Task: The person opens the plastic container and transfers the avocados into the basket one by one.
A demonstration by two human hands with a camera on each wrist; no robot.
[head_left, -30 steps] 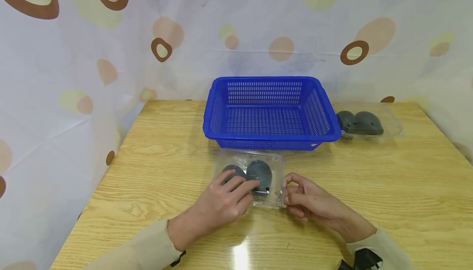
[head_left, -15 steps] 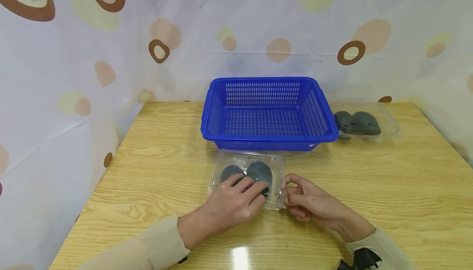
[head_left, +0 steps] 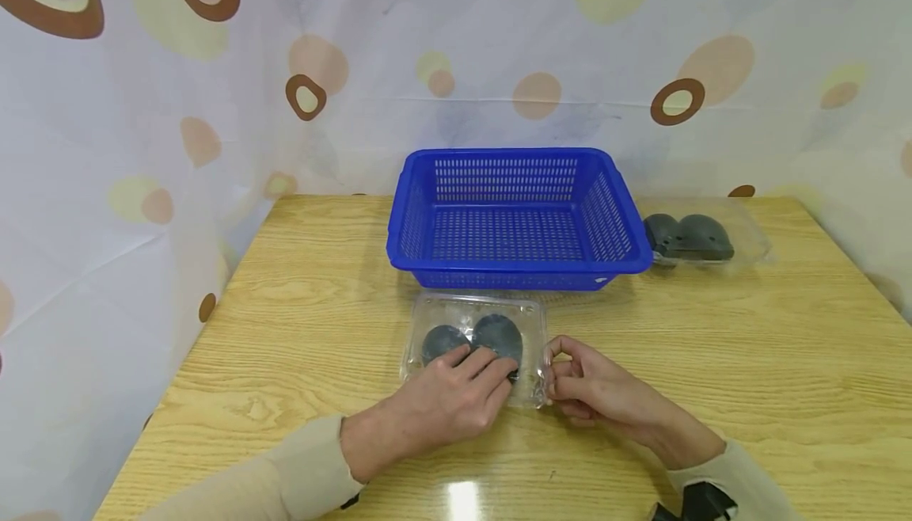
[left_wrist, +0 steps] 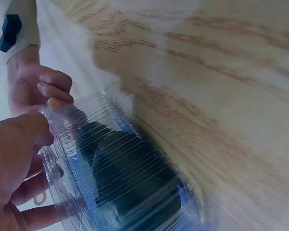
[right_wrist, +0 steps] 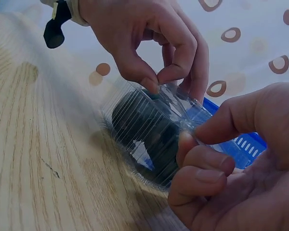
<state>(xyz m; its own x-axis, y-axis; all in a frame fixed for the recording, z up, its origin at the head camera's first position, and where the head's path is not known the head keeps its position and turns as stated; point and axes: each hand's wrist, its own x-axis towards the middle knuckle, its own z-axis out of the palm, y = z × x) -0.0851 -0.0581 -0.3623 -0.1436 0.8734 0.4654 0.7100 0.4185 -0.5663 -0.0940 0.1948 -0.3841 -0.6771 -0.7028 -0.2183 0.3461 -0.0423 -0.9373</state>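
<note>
A clear plastic clamshell box (head_left: 534, 319) lies on the table in front of the blue basket, with two dark, rounded things (head_left: 499, 336) inside it. My left hand (head_left: 452, 402) reaches over the box from the near side, its fingers over the top. The right wrist view shows the left thumb and index finger (right_wrist: 185, 53) pinching the box's near edge. At the box's right corner, my right hand (head_left: 606, 390) pinches the plastic rim between thumb and fingers. Dark green shapes (left_wrist: 135, 178) show through the ribbed wall in the left wrist view.
The blue slotted basket (head_left: 520, 266) stands behind the box with nothing in it. To its right sits another clear clamshell box (head_left: 748, 240) holding two dark, rounded things (head_left: 701, 237). A patterned cloth (head_left: 484, 22) hangs behind the wooden table (head_left: 313, 331).
My left hand has moved a little to the right along the box's near edge. The box has shifted slightly toward me. My right hand has stayed at the corner.
</note>
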